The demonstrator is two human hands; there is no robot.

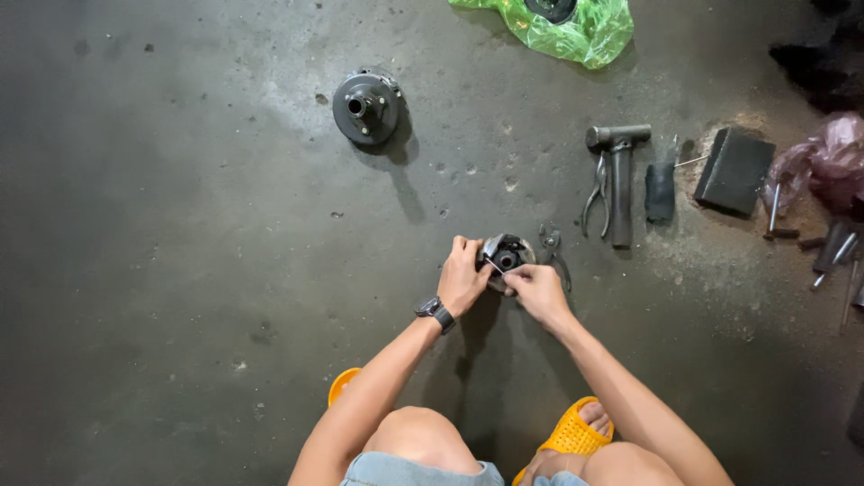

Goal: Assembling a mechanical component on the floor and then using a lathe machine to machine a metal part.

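1. Head view, grip: left hand [463, 275] curled around the left edge of the round metal part [506, 256], fingers pressed against its rim; right hand [535, 290] touching its lower right edge, fingertips pinched on a thin pale pin [493, 265] laid slantwise over the part's face.
2. Round metal part resting on the concrete floor [180, 225], open face up toward the camera, dark central bore vertical; disc-like, grey, worn.
3. Up and left of that part, well apart: a dark round hub [366, 107], flat flange with bolt holes, centre hole facing up.
4. Just right of the part: small pliers [551, 247]; farther right, larger pliers [596, 193] beside a T-shaped dark tool [619, 180], long axis running away from the person.
5. Right again: a dark rectangular block [734, 170] on gritty floor.
6. Far above the part: a crumpled green plastic bag [576, 31] holding a dark round object.
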